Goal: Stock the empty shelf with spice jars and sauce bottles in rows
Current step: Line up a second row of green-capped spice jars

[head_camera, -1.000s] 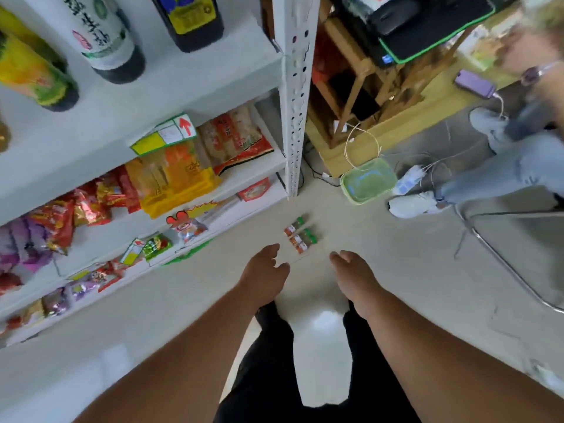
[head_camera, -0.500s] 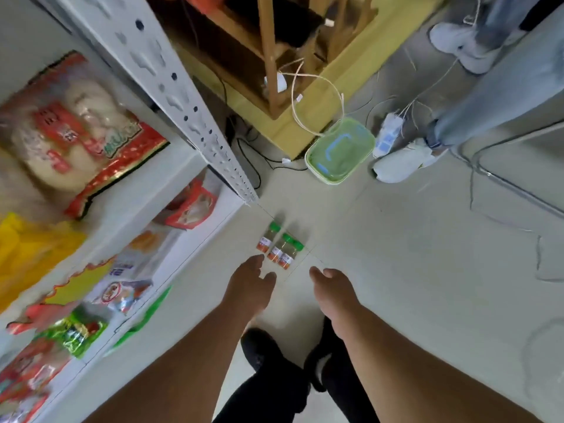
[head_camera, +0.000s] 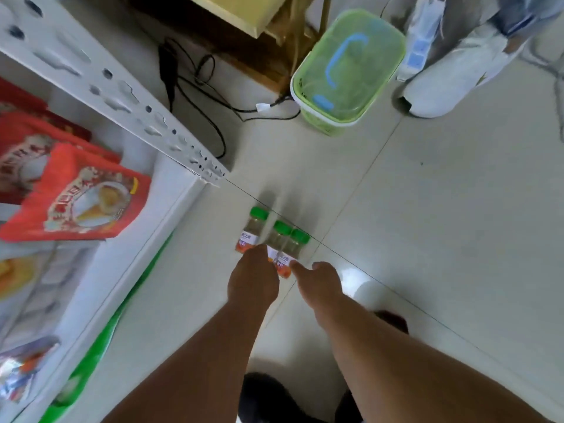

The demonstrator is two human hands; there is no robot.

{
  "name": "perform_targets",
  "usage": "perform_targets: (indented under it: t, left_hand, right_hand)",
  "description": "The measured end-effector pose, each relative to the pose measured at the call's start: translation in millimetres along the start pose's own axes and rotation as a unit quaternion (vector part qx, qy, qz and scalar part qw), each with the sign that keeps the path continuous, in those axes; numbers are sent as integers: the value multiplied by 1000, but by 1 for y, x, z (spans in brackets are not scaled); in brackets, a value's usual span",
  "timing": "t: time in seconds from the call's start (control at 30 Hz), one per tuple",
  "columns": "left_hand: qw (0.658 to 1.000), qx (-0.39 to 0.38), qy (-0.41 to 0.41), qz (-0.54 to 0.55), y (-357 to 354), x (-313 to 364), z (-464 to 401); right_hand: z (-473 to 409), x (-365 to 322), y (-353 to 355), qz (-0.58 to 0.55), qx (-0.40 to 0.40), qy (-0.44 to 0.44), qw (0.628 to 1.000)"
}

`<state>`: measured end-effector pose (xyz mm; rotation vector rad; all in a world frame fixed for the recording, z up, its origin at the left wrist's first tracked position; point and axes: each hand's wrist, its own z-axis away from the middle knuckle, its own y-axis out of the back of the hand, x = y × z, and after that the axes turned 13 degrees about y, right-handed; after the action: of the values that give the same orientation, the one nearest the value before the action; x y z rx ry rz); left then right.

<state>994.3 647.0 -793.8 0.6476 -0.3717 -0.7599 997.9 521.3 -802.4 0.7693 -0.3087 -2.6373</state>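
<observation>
Three small spice jars with green lids and orange labels stand close together on the pale tiled floor: the left jar (head_camera: pixel 251 230), the middle jar (head_camera: pixel 278 238) and the right jar (head_camera: pixel 297 244). My left hand (head_camera: pixel 253 279) reaches them from below and covers the bases of the left and middle jars; its fingers are hidden under the hand. My right hand (head_camera: pixel 320 282) lies beside it, with an outstretched fingertip at the foot of the right jar. The white shelf unit (head_camera: pixel 171 215) stands to the left.
Red snack bags (head_camera: pixel 82 196) lie on the low shelf, behind a perforated white post (head_camera: pixel 122 99). A green lidded box (head_camera: pixel 348 68), black cables (head_camera: pixel 195 87) and a power strip (head_camera: pixel 419 41) lie beyond the jars. Another person's white shoe (head_camera: pixel 451 77) stands at the upper right.
The view has dropped much closer to the floor. Both hands have moved forward from short of the jars until they reach the jars' bases.
</observation>
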Motion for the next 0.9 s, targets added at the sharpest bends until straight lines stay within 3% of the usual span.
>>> perform_targets:
  t: [0.4,0.67,0.9]
  left_hand:
    - [995,12,-10,-97,-46,-3,-53]
    - [998,-47,17,33,-39,-11,-33]
    - [989,-77,-2,130,64,-6,103]
  right_hand:
    - [-58,34,-32,-43,3,18,999]
    - [-29,41,-7,-46,-43,27,998]
    - [107,-21,58,-51,-86,82,992]
